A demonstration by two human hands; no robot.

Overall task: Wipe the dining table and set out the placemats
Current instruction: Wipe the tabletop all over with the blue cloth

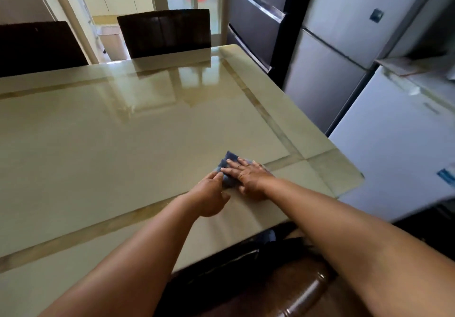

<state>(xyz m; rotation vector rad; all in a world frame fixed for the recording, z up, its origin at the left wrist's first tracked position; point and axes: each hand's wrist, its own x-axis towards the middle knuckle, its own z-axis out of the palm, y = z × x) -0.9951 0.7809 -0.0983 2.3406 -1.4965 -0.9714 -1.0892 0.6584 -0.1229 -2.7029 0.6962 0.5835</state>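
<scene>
A glossy cream dining table (103,139) with tan inlay bands fills the view. A small dark blue cloth (230,157) lies on it near the front right corner. My right hand (248,175) lies flat on the cloth with its fingers straight, pressing it to the tabletop. My left hand (211,193) is beside it on the left and pinches the cloth's left edge with thumb and fingertips. No placemats are in view.
Two dark chairs (163,32) (39,46) stand at the table's far side. Grey refrigerators (327,53) and a white appliance (394,144) line the right, close to the table's edge. A brown wooden chair (295,289) sits below the near edge.
</scene>
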